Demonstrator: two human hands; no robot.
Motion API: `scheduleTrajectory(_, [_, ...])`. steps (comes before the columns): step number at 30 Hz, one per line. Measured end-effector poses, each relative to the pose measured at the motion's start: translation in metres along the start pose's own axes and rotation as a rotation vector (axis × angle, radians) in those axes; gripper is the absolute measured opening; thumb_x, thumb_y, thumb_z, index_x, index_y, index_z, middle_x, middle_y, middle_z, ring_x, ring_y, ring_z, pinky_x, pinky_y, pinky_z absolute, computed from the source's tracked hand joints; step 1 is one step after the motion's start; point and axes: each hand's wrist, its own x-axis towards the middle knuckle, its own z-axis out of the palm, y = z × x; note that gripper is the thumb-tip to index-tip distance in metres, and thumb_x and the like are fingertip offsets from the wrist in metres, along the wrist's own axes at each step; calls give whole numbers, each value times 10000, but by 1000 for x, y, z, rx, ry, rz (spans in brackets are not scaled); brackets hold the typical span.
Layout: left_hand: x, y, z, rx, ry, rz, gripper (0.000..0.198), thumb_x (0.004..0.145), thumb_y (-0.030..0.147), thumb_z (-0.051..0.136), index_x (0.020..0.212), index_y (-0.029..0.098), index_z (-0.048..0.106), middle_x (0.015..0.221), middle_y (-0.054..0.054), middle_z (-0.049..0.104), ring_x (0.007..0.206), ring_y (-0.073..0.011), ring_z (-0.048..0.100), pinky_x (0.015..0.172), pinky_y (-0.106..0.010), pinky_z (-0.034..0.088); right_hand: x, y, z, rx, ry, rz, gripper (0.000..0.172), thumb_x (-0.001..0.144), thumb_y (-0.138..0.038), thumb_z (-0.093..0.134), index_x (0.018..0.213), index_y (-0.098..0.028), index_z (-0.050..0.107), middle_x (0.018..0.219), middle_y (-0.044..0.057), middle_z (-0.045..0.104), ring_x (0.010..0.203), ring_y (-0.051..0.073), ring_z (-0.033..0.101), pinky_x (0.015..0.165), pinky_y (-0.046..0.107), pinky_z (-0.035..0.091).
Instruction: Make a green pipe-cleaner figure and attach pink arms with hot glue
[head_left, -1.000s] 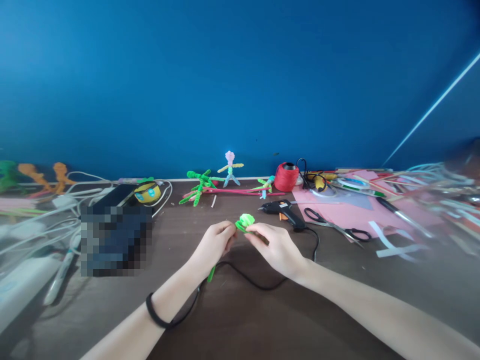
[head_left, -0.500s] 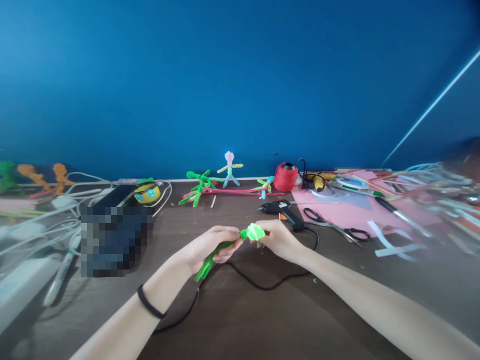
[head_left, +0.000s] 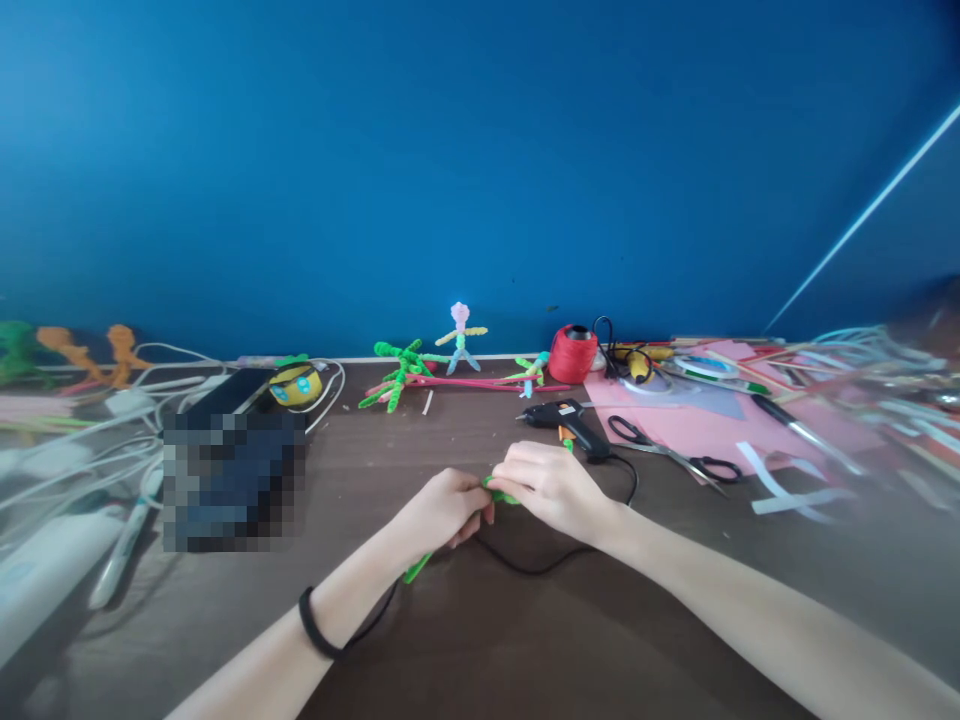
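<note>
Both hands meet above the middle of the table around green pipe cleaners [head_left: 507,493]. My left hand [head_left: 450,508] is closed around their stems, and a bright green end sticks out below the palm. My right hand [head_left: 551,487] wraps over the upper part with fingers curled, so most of the light green twisted tip is hidden. A small green bit shows beyond the right knuckles. Just past the right hand lies a black glue gun [head_left: 574,425]. Its cord [head_left: 532,572] runs under both hands.
Pipe-cleaner figures [head_left: 460,335] and a green one [head_left: 401,372] are by the blue wall. Right of them are a red thread spool [head_left: 573,355], scissors [head_left: 671,455] and pink paper [head_left: 690,415]. Cables, a yellow round object [head_left: 295,385] and a marker [head_left: 127,545] lie left.
My right hand has rolled over the light green tip, which showed plainly before and is now mostly covered. The left hand has turned with its back upward and sits slightly lower.
</note>
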Motion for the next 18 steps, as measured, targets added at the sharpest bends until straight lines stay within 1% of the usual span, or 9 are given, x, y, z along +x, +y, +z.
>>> scheduleTrajectory(3, [2,-1,0,-67,64,60,207,714,286,428,554,164,474,356,70,373,312,-57,306,365,-190,211,-1,-7,-1,-27,28,-29,326,897,-270,392,697,-159,624,643,45,578,620,130,528,585,231,398])
scheduleTrajectory(7, [4,-1,-1,-101,130,118,283,754,367,419,543,178,404,409,70,391,349,-55,330,385,-187,238,-3,-9,3,-27,89,-18,300,893,-280,401,730,-161,622,646,48,587,623,136,551,580,234,422])
scheduleTrajectory(10, [5,0,-2,-50,198,140,290,774,393,386,565,193,388,416,74,386,357,-70,348,387,-196,260,-5,-7,5,6,109,19,249,889,-267,409,828,-154,622,698,55,609,623,133,569,569,231,436])
scheduleTrajectory(13, [5,0,-4,56,269,163,284,786,372,365,563,197,390,399,76,377,355,-81,345,409,-217,272,-6,-7,6,60,121,46,215,885,-238,417,937,-147,604,788,72,631,685,141,595,596,229,461])
scheduleTrajectory(15, [6,-1,-6,128,326,181,295,786,368,369,549,196,395,402,70,383,380,-90,356,441,-230,278,-6,-7,6,105,134,69,209,884,-218,416,968,-151,595,829,76,634,719,144,602,630,232,473])
scheduleTrajectory(18, [7,-1,-7,169,391,200,281,780,362,384,552,198,400,442,68,372,439,-103,362,478,-240,276,-6,-7,8,160,163,116,200,877,-205,422,964,-160,596,822,69,627,711,140,598,644,236,477])
